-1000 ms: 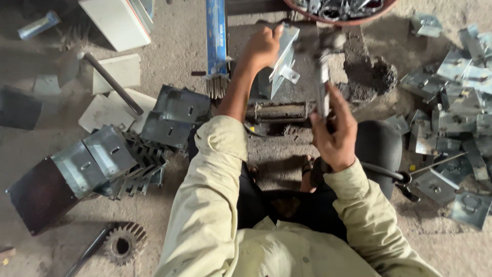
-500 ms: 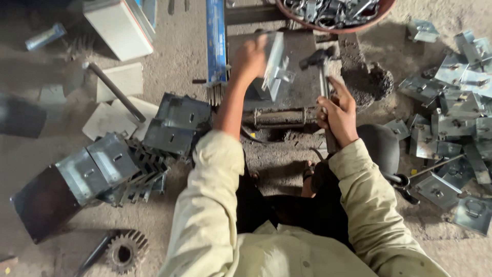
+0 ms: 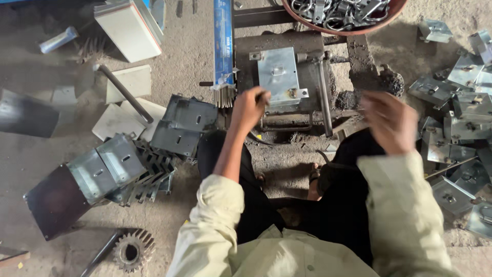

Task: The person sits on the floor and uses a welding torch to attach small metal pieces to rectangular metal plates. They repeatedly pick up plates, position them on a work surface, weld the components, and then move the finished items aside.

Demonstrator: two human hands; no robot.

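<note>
Dusty concrete floor, daylight.

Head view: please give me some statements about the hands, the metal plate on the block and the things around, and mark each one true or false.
1. A square metal plate lies flat on the dark block. True.
2. The right hand grips the hammer. False: that hand is off to the right and blurred, with nothing seen in it; the hammer lies beside the plate.
3. The left hand is at the near edge of the plate. True.
4. The toothed gear sits in the round bowl. False: it lies on the ground at lower left; the bowl holds small metal parts.
5. Loose metal plates are piled to the right. True.
</note>
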